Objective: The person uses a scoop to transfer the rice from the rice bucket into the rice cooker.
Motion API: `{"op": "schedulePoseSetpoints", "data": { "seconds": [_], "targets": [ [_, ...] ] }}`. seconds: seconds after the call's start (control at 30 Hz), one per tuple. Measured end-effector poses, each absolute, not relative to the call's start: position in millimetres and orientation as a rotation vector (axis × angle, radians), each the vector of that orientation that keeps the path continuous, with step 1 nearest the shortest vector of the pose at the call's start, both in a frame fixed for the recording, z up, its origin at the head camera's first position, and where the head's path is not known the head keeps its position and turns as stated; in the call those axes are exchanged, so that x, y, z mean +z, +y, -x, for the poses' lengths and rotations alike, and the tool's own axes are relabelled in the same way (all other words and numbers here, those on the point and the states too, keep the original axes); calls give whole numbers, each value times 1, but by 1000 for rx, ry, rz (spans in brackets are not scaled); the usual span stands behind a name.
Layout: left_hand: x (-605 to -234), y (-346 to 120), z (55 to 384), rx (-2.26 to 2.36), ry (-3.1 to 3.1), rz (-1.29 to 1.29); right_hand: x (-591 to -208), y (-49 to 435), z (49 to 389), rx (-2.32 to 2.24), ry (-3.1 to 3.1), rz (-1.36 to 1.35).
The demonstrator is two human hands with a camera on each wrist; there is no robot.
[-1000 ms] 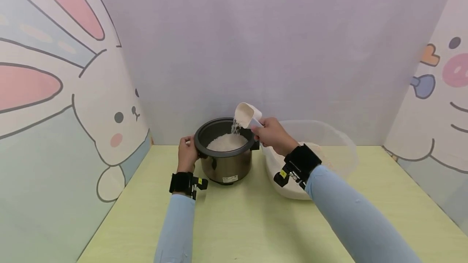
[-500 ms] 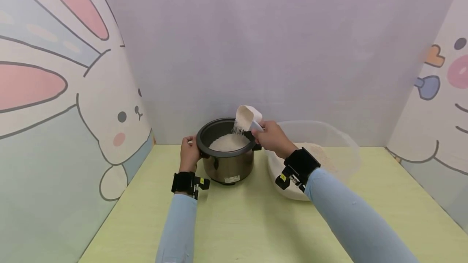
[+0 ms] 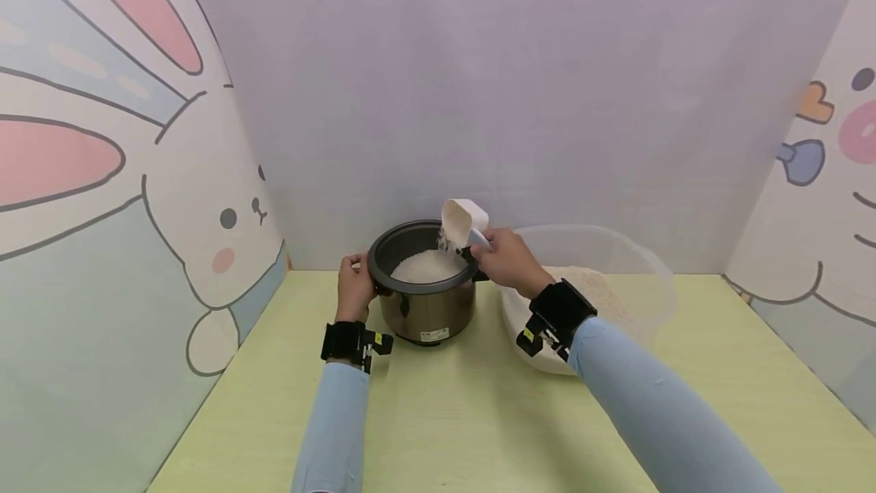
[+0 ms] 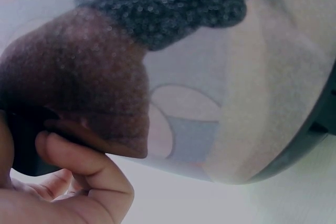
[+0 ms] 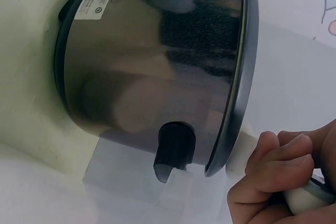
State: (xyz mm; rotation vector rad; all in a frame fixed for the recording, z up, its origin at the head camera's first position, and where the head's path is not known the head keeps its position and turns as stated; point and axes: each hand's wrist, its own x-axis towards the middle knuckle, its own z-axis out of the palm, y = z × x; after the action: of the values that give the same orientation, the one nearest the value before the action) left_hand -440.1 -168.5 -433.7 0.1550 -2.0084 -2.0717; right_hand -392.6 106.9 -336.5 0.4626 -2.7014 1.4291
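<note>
My left hand (image 3: 353,287) grips the black side handle (image 4: 29,153) of a rice cooker (image 3: 426,316), its fingers curled round it in the left wrist view. The cooker stands lidless and upright, with a mound of white rice (image 3: 426,268) inside. My right hand (image 3: 513,261) holds a white scoop (image 3: 475,213) by its pale handle. That scoop is tipped over the pot's right rim, mouth to the left, and a thin stream of grains falls from it. In the right wrist view the curled fingers (image 5: 283,169) hide most of the scoop.
Just right of the cooker sits a translucent plastic bin (image 3: 660,276) holding pale grain (image 3: 594,287), partly behind my right forearm. The table (image 3: 445,417) is light green. A plain wall hanging (image 3: 479,97) closes off the back, and cartoon-printed panels (image 3: 205,249) stand at both sides.
The right hand has tipped the scoop further and lowered it slightly. The falling stream has thinned and less grain shows in the scoop. The left hand keeps its grip on the cooker.
</note>
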Motion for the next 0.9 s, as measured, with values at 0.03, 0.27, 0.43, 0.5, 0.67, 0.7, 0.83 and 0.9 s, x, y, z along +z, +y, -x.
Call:
{"op": "schedulePoseSetpoints", "data": {
  "seconds": [0.03,0.27,0.43,0.5,0.67,0.7,0.83,0.9],
  "targets": [
    [-433,-168,440,-2073,-2006,-155,-338,107,393,1405,-2706,-472],
    [-433,-167,440,-2066,-2008,-167,-341,107,395,1309,-2725,-474],
    [-433,-167,440,-2063,-2019,-179,-340,107,394,1224,-2740,-504],
    [-433,-167,440,-2065,-2019,-180,-340,107,394,1172,-2743,-525],
    [-433,-167,440,-2066,-2017,-186,-339,105,394,1081,-2732,-571],
    [-433,-167,440,-2063,-2019,-188,-339,105,394,1072,-2730,-576],
    [-433,-167,441,-2050,-2028,-195,-338,105,392,1044,-2743,-587],
    [-434,-168,441,-2045,-2031,-194,-338,105,391,1027,-2749,-593]
  ]
}}
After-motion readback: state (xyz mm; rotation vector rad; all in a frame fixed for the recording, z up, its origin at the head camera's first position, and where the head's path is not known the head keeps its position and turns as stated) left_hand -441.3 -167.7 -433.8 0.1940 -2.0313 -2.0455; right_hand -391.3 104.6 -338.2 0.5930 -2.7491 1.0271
